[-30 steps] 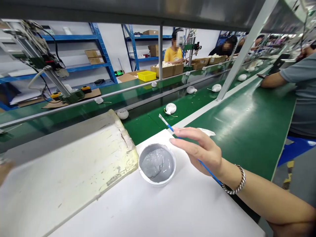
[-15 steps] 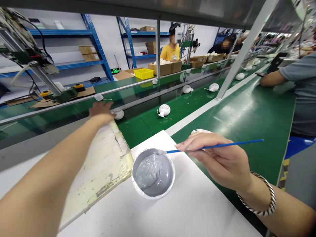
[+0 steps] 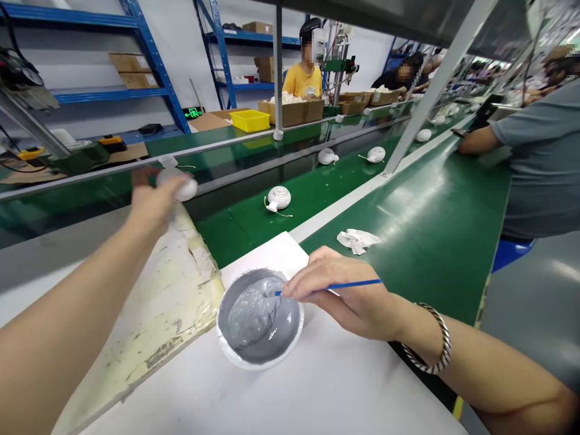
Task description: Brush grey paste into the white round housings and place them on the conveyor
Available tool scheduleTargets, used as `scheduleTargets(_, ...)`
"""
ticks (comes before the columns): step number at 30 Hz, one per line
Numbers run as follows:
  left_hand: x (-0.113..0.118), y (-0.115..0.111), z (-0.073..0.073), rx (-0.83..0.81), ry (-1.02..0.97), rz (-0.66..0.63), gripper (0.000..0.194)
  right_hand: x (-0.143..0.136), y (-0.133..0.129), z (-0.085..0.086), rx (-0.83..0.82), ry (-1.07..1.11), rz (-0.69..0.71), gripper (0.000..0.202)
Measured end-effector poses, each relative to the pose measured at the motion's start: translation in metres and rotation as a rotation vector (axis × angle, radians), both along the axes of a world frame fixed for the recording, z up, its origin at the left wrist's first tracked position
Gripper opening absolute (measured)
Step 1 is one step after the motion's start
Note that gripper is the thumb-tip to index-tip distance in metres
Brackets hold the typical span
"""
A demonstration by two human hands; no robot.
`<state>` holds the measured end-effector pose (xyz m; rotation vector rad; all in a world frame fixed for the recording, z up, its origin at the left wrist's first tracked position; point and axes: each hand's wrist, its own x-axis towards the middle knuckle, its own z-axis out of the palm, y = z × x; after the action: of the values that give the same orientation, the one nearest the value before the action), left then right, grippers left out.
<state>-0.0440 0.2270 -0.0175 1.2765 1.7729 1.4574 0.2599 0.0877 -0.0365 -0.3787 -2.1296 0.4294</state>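
Note:
My left hand point(image 3: 151, 196), smeared by motion, is closed around a white round plastic housing point(image 3: 186, 189) at the near edge of the green belt. My right hand point(image 3: 347, 290) pinches a thin paintbrush point(image 3: 357, 283) with a blue handle. The brush's tip reaches into the thick grey paint point(image 3: 258, 314) in a white bowl point(image 3: 263, 364). That bowl stands on a white board in front of me. More white housings with slotted tops lie on the belt, the nearest housing point(image 3: 279, 197) having a short cord.
A crumpled white tissue point(image 3: 357, 240) lies on the green table at right. A paint-stained board point(image 3: 181, 290) is on the left. Slanted metal posts point(image 3: 419, 90) hold a shelf overhead. Across the belt are a yellow bin point(image 3: 250, 121), cartons and a person in yellow; another person sits at right.
My left hand has closed on the nearest housing and drawn it leftward. My right hand has moved left, with the brush dipping further into the bowl. The view has shifted to the right.

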Motion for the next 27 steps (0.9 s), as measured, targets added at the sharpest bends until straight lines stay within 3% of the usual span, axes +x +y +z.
scheduleTargets(2,0.000,-0.027,0.012,0.033,-0.225,-0.003,0.054,-0.002,0.001,-0.002,0.060,-0.021,0.011,0.013)
scheduleTargets(5,0.002,-0.072,0.023,0.074,-0.478,-0.045,0.031,-0.005,0.001,-0.003,0.093,-0.060,0.020,0.012)
scheduleTargets(10,0.011,-0.135,0.023,0.118,-0.665,-0.031,0.024,-0.011,0.003,-0.005,-0.016,-0.091,0.056,0.012)
scheduleTargets(13,0.019,-0.155,0.021,0.102,-0.793,-0.053,0.030,-0.014,0.004,-0.005,-0.141,-0.062,0.088,0.013)
scheduleTargets(16,0.023,-0.166,0.019,0.102,-0.869,-0.071,0.030,-0.016,0.004,-0.007,-0.433,0.068,0.125,0.008)
scheduleTargets(19,0.021,-0.172,0.016,0.088,-0.854,-0.091,0.029,-0.018,0.007,-0.012,-0.754,0.278,0.160,0.002)
scheduleTargets(24,0.019,-0.181,0.009,0.053,-0.577,-0.176,0.073,-0.017,0.018,-0.016,-1.079,0.583,0.106,0.021)
scheduleTargets(27,0.030,-0.188,0.007,0.071,-0.412,-0.178,0.074,-0.016,0.021,-0.016,-1.265,0.687,0.056,0.029)
